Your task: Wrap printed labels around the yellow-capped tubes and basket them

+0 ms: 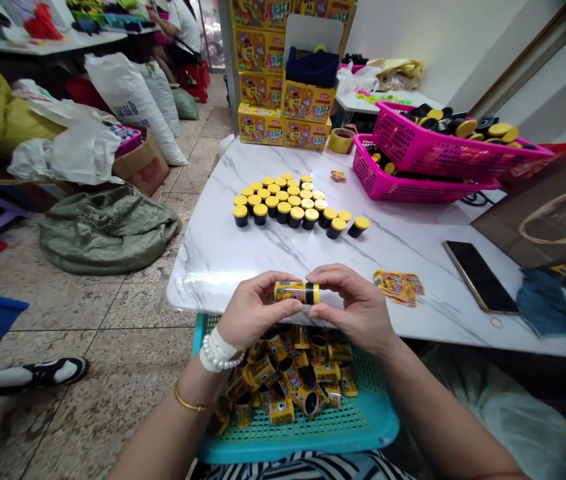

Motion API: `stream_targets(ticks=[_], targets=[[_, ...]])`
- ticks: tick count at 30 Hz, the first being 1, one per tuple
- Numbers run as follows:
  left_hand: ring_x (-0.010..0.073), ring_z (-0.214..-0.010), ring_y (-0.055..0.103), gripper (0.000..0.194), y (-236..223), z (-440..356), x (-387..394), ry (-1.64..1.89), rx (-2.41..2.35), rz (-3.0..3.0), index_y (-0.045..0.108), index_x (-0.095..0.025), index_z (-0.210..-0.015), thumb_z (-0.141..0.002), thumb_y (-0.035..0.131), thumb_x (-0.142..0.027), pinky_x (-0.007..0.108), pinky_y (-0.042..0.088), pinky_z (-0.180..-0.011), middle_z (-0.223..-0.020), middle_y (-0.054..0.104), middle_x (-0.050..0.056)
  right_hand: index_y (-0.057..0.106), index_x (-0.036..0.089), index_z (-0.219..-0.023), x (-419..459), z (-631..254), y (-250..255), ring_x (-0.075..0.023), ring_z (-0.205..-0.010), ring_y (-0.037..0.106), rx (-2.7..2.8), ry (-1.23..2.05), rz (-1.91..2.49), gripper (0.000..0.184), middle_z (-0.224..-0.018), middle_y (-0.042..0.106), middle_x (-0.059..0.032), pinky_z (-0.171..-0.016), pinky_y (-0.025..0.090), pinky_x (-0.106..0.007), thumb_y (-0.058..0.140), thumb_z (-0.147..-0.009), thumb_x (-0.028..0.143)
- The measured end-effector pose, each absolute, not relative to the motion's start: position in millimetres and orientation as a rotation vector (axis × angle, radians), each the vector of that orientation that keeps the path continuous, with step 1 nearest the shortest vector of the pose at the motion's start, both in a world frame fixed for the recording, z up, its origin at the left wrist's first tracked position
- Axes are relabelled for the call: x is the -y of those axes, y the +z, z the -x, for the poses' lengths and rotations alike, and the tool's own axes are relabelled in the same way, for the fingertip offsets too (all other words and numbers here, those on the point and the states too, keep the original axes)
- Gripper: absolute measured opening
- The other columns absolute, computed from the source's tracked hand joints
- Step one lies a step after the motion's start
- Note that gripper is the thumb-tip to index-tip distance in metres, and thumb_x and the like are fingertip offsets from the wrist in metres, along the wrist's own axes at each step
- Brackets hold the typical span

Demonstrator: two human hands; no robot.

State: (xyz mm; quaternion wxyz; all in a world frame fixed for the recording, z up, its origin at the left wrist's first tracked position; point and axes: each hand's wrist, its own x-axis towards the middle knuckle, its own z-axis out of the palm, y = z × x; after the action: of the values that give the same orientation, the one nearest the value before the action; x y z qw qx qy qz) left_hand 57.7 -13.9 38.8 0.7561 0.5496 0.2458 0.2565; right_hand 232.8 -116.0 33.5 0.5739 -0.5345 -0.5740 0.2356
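Between my two hands, above the table's front edge, lies a small printed yellow sleeve (289, 292) on its side, with a yellow-lidded black cup (313, 294) at its right end. My left hand (249, 312) is closed on the sleeve, thumb below and fingers above. The fingertips and thumb of my right hand (357, 308) pinch the cup at its lid end. Below my hands, a turquoise basket (307, 445) holds many printed yellow sleeves with dark openings. Farther back on the table, many yellow-lidded black cups (283, 212) stand upright in a cluster.
Orange printed cards (399, 288) and a phone (481, 276) lie on the marble-patterned table (203, 267). Stacked pink baskets (413, 189) of black and yellow parts stand back right, beside yellow cartons (307, 101) and a tape roll (341, 141). Sacks (107, 230) crowd the floor at left.
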Motion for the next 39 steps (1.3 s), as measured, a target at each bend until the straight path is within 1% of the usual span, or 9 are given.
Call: stream_targets(ticks=[5,12,16,18,21,26,32,36,39], targets=[[0.0138,-0.075,0.067,0.033,39,-65,16,0.527,-0.496,-1.16,0.071,-0.013,-0.091,-0.065,0.088,-0.024,0.027,0.053,-0.072,-0.085,0.075,0.005,0.072,0.028,-0.112,119,-241,34,-0.0164,-0.084,0.064,1.469,0.424,1.238,0.043,-0.101,0.066,-0.0036,-0.077,0.056,-0.033,0.086,-0.072,0.021],[0.0116,-0.072,0.064,0.029,37,-77,16,0.469,-0.492,-1.33,0.071,-0.013,-0.092,-0.075,0.082,-0.034,0.025,0.051,-0.071,-0.083,0.073,0.004,0.072,0.024,-0.115,117,-237,35,-0.013,-0.075,0.066,1.555,0.235,1.271,0.036,-0.097,0.066,-0.0043,-0.069,0.058,-0.029,0.079,-0.08,0.018],[0.0103,-0.054,0.061,0.044,35,-72,14,0.364,-0.522,-1.31,0.064,-0.015,-0.109,-0.088,0.063,-0.053,0.023,0.047,-0.053,-0.078,0.069,0.003,0.071,0.022,-0.114,116,-240,28,-0.0125,-0.073,0.066,1.613,0.247,1.251,0.038,-0.096,0.065,-0.0044,-0.069,0.059,-0.028,0.082,-0.078,0.023],[0.0092,-0.046,0.058,0.046,33,-67,12,0.314,-0.582,-1.291,0.062,-0.014,-0.106,-0.092,0.055,-0.057,0.021,0.041,-0.046,-0.069,0.065,0.001,0.07,0.023,-0.117,116,-241,24,-0.0124,-0.073,0.066,1.612,0.249,1.244,0.039,-0.099,0.065,-0.0051,-0.069,0.06,-0.028,0.08,-0.08,0.024],[0.0076,-0.047,0.054,0.039,31,-63,12,0.302,-0.619,-1.266,0.063,-0.013,-0.094,-0.091,0.06,-0.051,0.019,0.04,-0.046,-0.06,0.06,-0.001,0.068,0.024,-0.124,116,-240,20,-0.0131,-0.075,0.067,1.635,0.273,1.235,0.043,-0.102,0.066,-0.0065,-0.072,0.06,-0.03,0.079,-0.082,0.025],[0.0089,-0.06,0.061,0.028,28,-66,20,0.494,-0.584,-1.283,0.067,-0.014,-0.105,-0.086,0.071,-0.035,0.022,0.05,-0.059,-0.077,0.07,0.002,0.072,0.027,-0.12,119,-235,23,-0.0166,-0.084,0.07,1.51,0.239,1.313,0.043,-0.098,0.072,-0.0061,-0.075,0.061,-0.031,0.08,-0.079,0.019],[0.0166,-0.094,0.067,0.024,21,-71,33,0.942,-0.436,-1.848,0.07,-0.017,-0.112,-0.089,0.067,-0.018,0.031,0.054,-0.084,-0.103,0.074,0.009,0.08,0.025,-0.099,123,-229,25,-0.0142,-0.072,0.069,0.974,0.853,1.312,0.024,-0.083,0.073,-0.0028,-0.064,0.059,-0.027,0.083,-0.075,0.025],[0.0171,-0.093,0.067,0.032,18,-72,31,1.032,-0.276,-2.054,0.069,-0.017,-0.118,-0.086,0.07,-0.016,0.031,0.055,-0.082,-0.1,0.073,0.009,0.079,0.019,-0.086,122,-232,23,-0.0128,-0.057,0.067,0.662,1.309,1.203,0.028,-0.07,0.073,-0.002,-0.06,0.06,-0.028,0.087,-0.068,0.039],[0.0166,-0.088,0.067,0.035,22,-70,27,0.944,-0.332,-1.938,0.067,-0.018,-0.117,-0.082,0.074,-0.021,0.03,0.055,-0.077,-0.101,0.073,0.008,0.077,0.02,-0.086,120,-234,23,-0.0114,-0.059,0.068,0.624,1.302,1.155,0.027,-0.072,0.073,-0.0006,-0.062,0.06,-0.026,0.088,-0.068,0.036]])
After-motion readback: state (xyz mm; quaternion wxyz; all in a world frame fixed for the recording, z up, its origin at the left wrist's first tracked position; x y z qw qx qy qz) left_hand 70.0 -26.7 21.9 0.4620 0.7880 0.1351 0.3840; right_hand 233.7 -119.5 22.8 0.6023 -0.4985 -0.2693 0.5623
